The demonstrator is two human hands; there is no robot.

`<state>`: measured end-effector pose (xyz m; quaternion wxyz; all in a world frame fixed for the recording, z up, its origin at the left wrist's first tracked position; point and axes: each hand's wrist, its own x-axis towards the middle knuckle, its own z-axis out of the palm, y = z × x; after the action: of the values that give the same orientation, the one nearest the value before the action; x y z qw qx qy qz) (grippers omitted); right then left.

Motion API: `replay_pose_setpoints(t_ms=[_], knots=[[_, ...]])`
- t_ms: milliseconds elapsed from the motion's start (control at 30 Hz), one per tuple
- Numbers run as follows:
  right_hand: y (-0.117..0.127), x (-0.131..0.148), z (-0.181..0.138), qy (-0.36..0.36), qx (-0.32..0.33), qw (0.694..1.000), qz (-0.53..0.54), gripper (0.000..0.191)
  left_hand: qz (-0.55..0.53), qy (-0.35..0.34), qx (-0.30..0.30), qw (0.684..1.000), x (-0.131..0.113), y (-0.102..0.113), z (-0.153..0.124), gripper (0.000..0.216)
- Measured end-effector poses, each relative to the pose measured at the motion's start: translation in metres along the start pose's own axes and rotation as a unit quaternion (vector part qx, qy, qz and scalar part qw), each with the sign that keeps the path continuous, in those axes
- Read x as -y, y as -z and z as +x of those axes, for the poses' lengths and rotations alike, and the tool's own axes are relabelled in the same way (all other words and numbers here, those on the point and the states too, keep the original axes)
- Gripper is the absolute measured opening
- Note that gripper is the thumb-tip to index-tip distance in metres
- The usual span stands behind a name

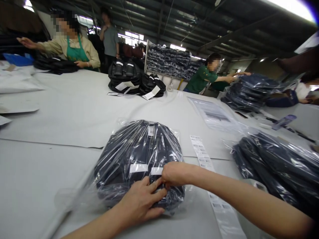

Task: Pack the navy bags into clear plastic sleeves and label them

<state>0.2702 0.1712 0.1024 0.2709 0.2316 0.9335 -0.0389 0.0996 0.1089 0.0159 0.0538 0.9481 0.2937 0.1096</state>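
Observation:
A dark backpack [119, 152] lies flat on the table inside a clear plastic bag [139, 132], its wrinkled film catching the light. Two white strips show across its straps, and a small white label sits near the top. My left hand [142, 200] rests on the lower part of the wrapped backpack, fingers stretched out and apart. Just beside those fingertips, my right hand [175, 174] is closed, its fingers pinched at the plastic film over the right white strip. The tips of the right fingers are partly hidden.
A strip of printed labels [201, 152] runs down the table at right, beside a pile of wrapped dark bags [276, 166]. Clear plastic bags [211, 113] lie farther back. Black backpacks [124, 74] with paper tags stand at the far edge. Co-workers [79, 49] handle bags across the table.

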Motion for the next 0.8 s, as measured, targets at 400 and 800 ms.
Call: replay_pose_setpoints(t_ms=[400,800], knots=[[-0.029,-0.051,0.02,-0.043,-0.094,0.978,0.184,0.036,-0.026,0.0,0.015,1.0,0.002,-0.001,0.001,0.046],[-0.035,0.063,-0.019,-0.098,-0.443,0.787,0.418,0.008,-0.127,0.025,-0.027,0.991,0.0,0.008,-0.001,0.032]])
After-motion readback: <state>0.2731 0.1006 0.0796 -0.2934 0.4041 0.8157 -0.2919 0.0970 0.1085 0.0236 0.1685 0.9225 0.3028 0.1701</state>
